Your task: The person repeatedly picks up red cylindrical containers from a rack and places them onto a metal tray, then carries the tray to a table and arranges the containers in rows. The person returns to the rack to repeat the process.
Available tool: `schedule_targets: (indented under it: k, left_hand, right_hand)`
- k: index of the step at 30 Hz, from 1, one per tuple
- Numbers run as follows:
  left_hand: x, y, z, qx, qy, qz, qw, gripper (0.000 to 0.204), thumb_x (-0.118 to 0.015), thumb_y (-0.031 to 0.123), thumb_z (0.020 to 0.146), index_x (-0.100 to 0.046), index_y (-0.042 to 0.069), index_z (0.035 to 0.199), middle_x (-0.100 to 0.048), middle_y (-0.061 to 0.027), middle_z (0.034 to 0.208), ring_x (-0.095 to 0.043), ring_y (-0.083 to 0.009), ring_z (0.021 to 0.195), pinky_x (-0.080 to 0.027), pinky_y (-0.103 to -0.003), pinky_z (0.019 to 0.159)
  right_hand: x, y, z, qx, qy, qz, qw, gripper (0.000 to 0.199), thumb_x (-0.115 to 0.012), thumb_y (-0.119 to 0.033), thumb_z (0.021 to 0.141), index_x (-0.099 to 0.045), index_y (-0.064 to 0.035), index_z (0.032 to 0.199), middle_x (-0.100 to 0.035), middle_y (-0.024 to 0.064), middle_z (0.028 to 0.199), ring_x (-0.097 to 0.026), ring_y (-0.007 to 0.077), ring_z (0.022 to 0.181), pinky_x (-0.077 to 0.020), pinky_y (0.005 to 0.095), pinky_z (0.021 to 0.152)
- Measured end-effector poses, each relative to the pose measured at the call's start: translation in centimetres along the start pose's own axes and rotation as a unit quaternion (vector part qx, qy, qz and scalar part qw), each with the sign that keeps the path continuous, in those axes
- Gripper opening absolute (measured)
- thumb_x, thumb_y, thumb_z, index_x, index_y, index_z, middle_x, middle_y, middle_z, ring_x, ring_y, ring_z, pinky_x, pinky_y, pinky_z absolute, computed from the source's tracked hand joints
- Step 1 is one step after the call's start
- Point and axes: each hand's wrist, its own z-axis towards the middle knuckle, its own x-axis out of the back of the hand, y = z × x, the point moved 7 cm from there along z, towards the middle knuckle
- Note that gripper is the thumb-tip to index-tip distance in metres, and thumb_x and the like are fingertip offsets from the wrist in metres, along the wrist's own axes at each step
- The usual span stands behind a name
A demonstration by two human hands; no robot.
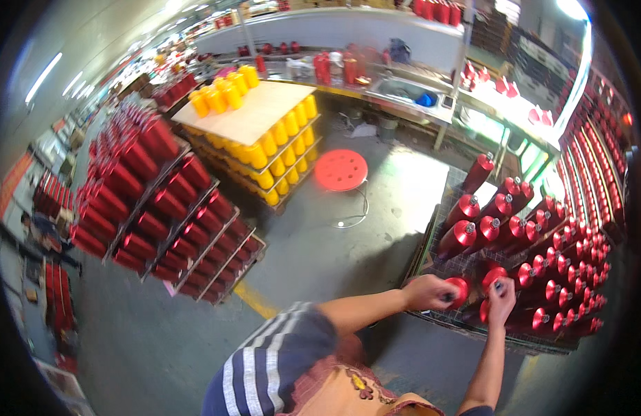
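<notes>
My left hand (427, 292) is closed around the neck of a red fire extinguisher cylinder (460, 294) at the near left edge of a crowded pallet. Just to its right, my right hand (501, 299) has its fingers closed on the dark neck of a second red cylinder (494, 276). Most of both cylinders' bodies is hidden by my hands and the angle. Around them stand several more upright red cylinders (457, 238) with silver necks, on a dark grid-like pallet surface (443, 267).
A round red stool (341, 170) stands on the grey floor ahead. Left of it, yellow cylinders (287, 166) fill a tiered stack topped by a board (261, 111). Tiered red cylinders (137, 166) rise at the left. A bench with a sink (407, 90) runs along the back.
</notes>
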Motion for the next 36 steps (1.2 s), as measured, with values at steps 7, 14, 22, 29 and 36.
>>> schedule_targets:
  k: [7, 14, 22, 29, 36]
  left_hand:
    - [7.8, 11.4, -31.0, 0.271, 0.12, 0.021, 0.955, 0.029, -0.078, 0.022, 0.08, -0.074, 0.018, 0.109, -0.069, -0.0043, 0.083, -0.062, -0.0103, 0.069, -0.052, -0.028, 0.069]
    - [13.1, 24.4, -62.7, 0.466, 0.338, 0.139, 0.805, 0.027, -0.079, 0.026, 0.079, -0.074, 0.016, 0.104, -0.069, -0.003, 0.08, -0.061, -0.011, 0.071, -0.053, -0.029, 0.071]
    - [14.7, 37.9, -98.3, 0.519, 0.654, 0.083, 0.544, 0.015, -0.08, 0.01, 0.079, -0.074, 0.011, 0.093, -0.053, 0.0064, 0.062, -0.044, -0.0015, 0.059, -0.038, -0.022, 0.051]
    - [22.5, 47.6, -118.8, 0.443, 0.773, 0.156, 0.425, 0.014, -0.079, -0.001, 0.073, -0.072, 0.002, 0.085, -0.056, 0.0063, 0.068, -0.048, -0.0026, 0.063, -0.042, -0.022, 0.057]
    - [32.9, 47.4, -133.8, 0.358, 0.853, 0.124, 0.359, 0.014, -0.073, -0.008, 0.077, -0.069, -0.002, 0.09, -0.056, 0.0035, 0.067, -0.046, -0.0037, 0.053, -0.036, -0.022, 0.048]
  right_hand:
    - [-1.5, -11.6, -19.0, 0.017, -0.234, 0.113, 0.965, 0.022, -0.079, 0.0, 0.073, -0.069, -0.006, 0.092, -0.058, -0.0006, 0.081, -0.047, 0.0081, 0.066, -0.0398, 0.0234, 0.06]
    - [-14.8, -25.0, -41.6, -0.096, -0.557, 0.25, 0.786, 0.025, -0.084, -0.006, 0.075, -0.069, -0.0055, 0.095, -0.06, -0.0036, 0.067, -0.052, 0.0037, 0.056, -0.0427, 0.0218, 0.05]
    - [-31.5, -51.4, -66.7, 0.069, -0.785, 0.13, 0.602, 0.028, -0.083, -0.014, 0.078, -0.073, -0.0101, 0.103, -0.064, -0.0028, 0.076, -0.054, 0.0045, 0.069, -0.0481, 0.0239, 0.065]
    - [-43.4, -79.4, -84.5, 0.238, -0.774, 0.253, 0.529, 0.027, -0.083, -0.015, 0.079, -0.073, -0.013, 0.104, -0.054, -0.0055, 0.068, -0.045, 0.0047, 0.062, -0.0404, 0.0244, 0.055]
    - [-57.0, -97.3, -95.3, 0.257, -0.776, 0.36, 0.451, 0.023, -0.075, -0.011, 0.086, -0.069, -0.01, 0.108, -0.062, -0.0031, 0.083, -0.054, 0.0047, 0.074, -0.047, 0.023, 0.066]
